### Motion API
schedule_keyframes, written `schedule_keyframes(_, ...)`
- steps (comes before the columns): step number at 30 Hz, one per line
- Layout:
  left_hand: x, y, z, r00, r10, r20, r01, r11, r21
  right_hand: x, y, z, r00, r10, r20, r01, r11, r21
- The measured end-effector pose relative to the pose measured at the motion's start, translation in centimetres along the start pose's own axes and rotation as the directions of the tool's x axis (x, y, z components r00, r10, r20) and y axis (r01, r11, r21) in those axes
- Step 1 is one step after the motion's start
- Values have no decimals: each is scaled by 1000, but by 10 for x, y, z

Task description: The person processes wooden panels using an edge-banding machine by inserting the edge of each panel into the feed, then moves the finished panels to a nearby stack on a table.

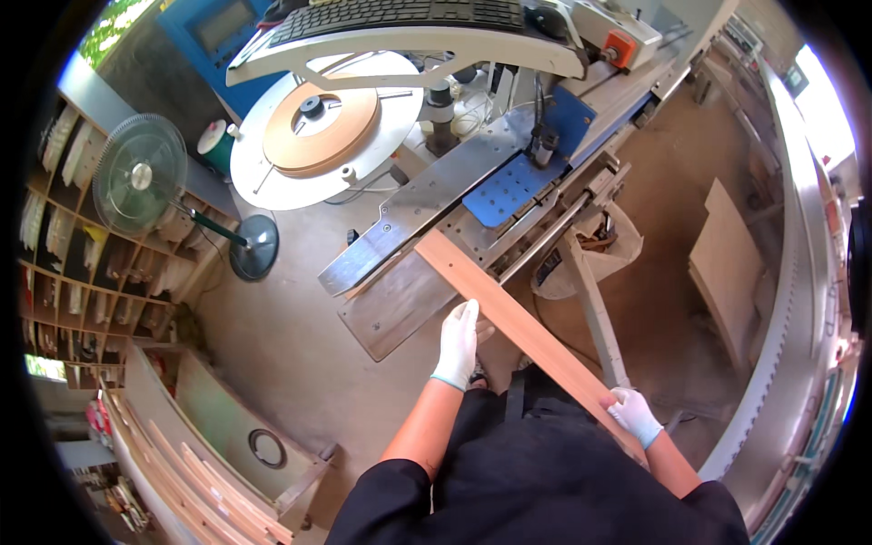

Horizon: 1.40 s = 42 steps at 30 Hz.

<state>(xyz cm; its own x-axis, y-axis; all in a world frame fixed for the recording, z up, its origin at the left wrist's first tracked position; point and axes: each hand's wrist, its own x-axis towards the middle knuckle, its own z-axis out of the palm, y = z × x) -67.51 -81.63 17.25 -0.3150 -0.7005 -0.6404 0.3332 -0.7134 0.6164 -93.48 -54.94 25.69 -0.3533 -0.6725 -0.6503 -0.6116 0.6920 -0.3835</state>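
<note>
Reddish-brown board [536, 341] in both gloved hands [459, 343] [636, 418]

We log 1 board [527, 336] running diagonally before us, far end over the machine bed [391, 313]. Beyond: keyboard [391, 20] on a shelf [536, 56]. Left of the bed: roll [322, 150] on a disc [259, 182]; farther left, a fan [141, 175]. Right of the bed: a panel [729, 272].

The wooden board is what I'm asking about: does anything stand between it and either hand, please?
Nothing visible does, apart from the white gloves: the left hand touches the wooden board at its left edge, and the right hand holds it near its lower end.
</note>
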Motion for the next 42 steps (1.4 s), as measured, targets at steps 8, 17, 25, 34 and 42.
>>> schedule_keyframes(8, 26, 5, 31, 995, 22, -98, -35, 990, -138, 20, 12, 8, 984, -119, -133, 118, 993, -10)
schedule_keyframes(17, 41, 6, 45, 983, 19, -184, -48, 987, -152, 31, 7, 3, 997, 28, -69, -12, 976, 217)
schedule_keyframes(25, 51, 14, 66, 986, -72, -153, 34, 970, -243, 49, 5, -22, 999, 29, -30, -23, 984, 179)
schedule_keyframes(34, 65, 18, 91, 990, -128, -61, 105, 950, -292, 68, 17, -47, 998, 41, -38, -34, 983, 181)
schedule_keyframes(42, 83, 27, 129, 984, -138, -111, 110, 969, -223, 91, 21, -75, 995, -28, -99, 48, 977, 207)
